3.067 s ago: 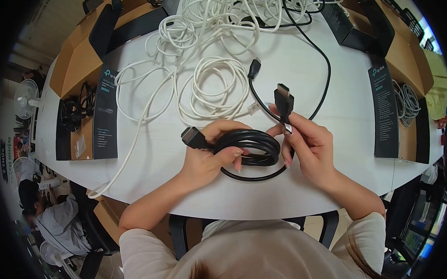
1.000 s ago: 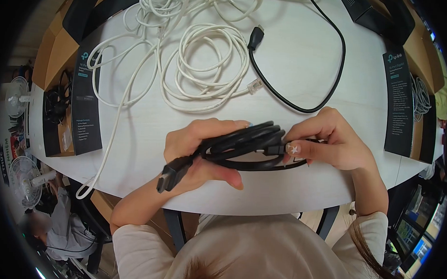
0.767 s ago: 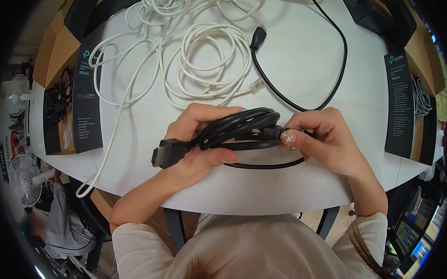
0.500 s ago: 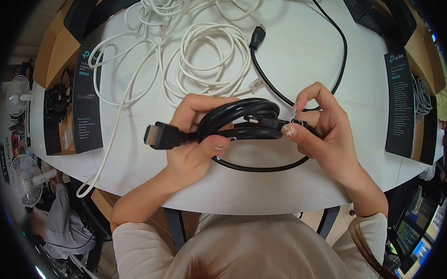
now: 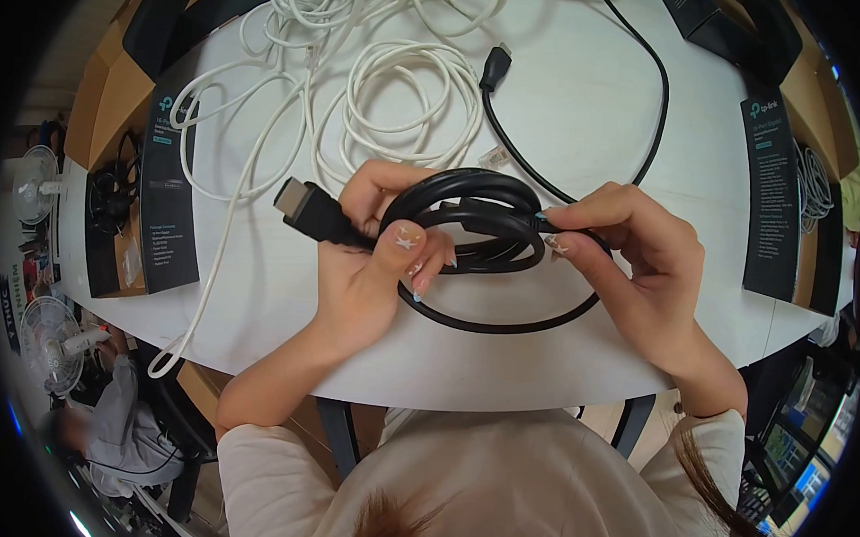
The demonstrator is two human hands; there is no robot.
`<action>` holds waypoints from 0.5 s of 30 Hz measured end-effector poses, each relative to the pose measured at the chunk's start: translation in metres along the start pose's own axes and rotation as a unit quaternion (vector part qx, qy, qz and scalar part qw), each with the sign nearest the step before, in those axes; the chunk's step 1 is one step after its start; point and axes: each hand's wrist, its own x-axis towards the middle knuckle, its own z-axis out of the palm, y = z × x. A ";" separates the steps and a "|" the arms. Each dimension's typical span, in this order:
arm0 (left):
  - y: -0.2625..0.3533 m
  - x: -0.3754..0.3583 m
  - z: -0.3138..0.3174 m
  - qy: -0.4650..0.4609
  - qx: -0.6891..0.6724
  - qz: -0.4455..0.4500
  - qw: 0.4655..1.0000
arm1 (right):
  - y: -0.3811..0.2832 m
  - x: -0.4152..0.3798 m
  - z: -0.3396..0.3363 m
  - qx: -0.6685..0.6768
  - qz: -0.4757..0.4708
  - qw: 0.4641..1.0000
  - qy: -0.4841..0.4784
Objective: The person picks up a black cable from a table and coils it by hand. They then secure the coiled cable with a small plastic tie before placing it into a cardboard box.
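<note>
My left hand (image 5: pixel 379 243) is closed round a coiled black HDMI cable (image 5: pixel 466 187), its thumb across the front of the coil. One HDMI plug (image 5: pixel 309 210) sticks out to the left of that hand. At the coil's right side, my right hand (image 5: pixel 629 261) pinches the black cable between thumb and fingertips. A second plug is partly hidden inside the loops. One cable loop hangs below the coil, over the table. Beyond the hands, another black cable with a plug (image 5: pixel 496 68) lies in a wide curve on the table.
Coiled white network cables (image 5: pixel 412 102) lie on the white table (image 5: pixel 569 84) beyond my hands. An open box (image 5: pixel 172 203) with black cords stands at the left, and another box (image 5: pixel 771 205) with grey cable at the right. A person (image 5: pixel 126 428) sits at lower left, near fans.
My right hand has shifted its pinch at the coil's right side. The plug inside the loops has turned, and the left plug has tilted upward. My left fingers now wrap through the coil.
</note>
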 end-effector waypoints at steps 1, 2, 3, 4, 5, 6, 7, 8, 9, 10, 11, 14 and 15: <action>0.000 0.000 0.000 -0.001 0.016 0.007 1.000 | 0.002 0.000 0.001 0.016 -0.003 1.000 0.005; 0.000 0.000 0.000 0.013 0.009 -0.003 1.000 | 0.005 0.001 0.004 0.031 -0.006 0.999 0.010; 0.000 -0.001 0.000 0.028 0.002 -0.014 1.000 | 0.007 0.001 0.006 0.047 -0.008 0.999 0.014; 0.000 -0.001 0.000 0.043 -0.004 -0.026 0.999 | 0.008 0.000 0.007 0.043 -0.006 0.999 0.016; 0.000 -0.001 0.000 0.041 0.000 -0.027 0.999 | 0.009 0.000 0.008 0.040 -0.004 0.999 0.018; -0.001 -0.001 0.000 0.039 0.005 -0.028 0.999 | 0.009 0.001 0.008 0.037 -0.003 0.999 0.019; -0.002 -0.001 0.001 0.038 0.010 -0.029 0.999 | 0.007 0.002 0.006 -0.012 -0.032 0.999 0.004; 0.000 -0.001 0.001 0.033 0.017 -0.059 0.998 | 0.004 0.003 0.003 -0.061 -0.061 0.996 -0.012; 0.004 0.000 0.001 0.028 0.024 -0.088 0.995 | 0.002 0.004 0.001 -0.109 -0.089 0.990 -0.028; 0.006 0.001 0.002 0.023 0.031 -0.118 0.992 | 0.002 0.005 0.002 -0.108 -0.084 0.990 -0.028; 0.007 0.001 0.001 0.014 0.023 -0.128 0.991 | 0.002 0.005 0.002 -0.107 -0.079 0.991 -0.027; 0.004 0.003 0.002 0.001 0.029 -0.179 0.983 | 0.005 0.006 0.003 -0.109 -0.086 0.990 -0.023; 0.005 0.003 0.005 0.010 0.066 -0.186 0.980 | 0.007 0.006 0.004 -0.111 -0.093 0.989 -0.022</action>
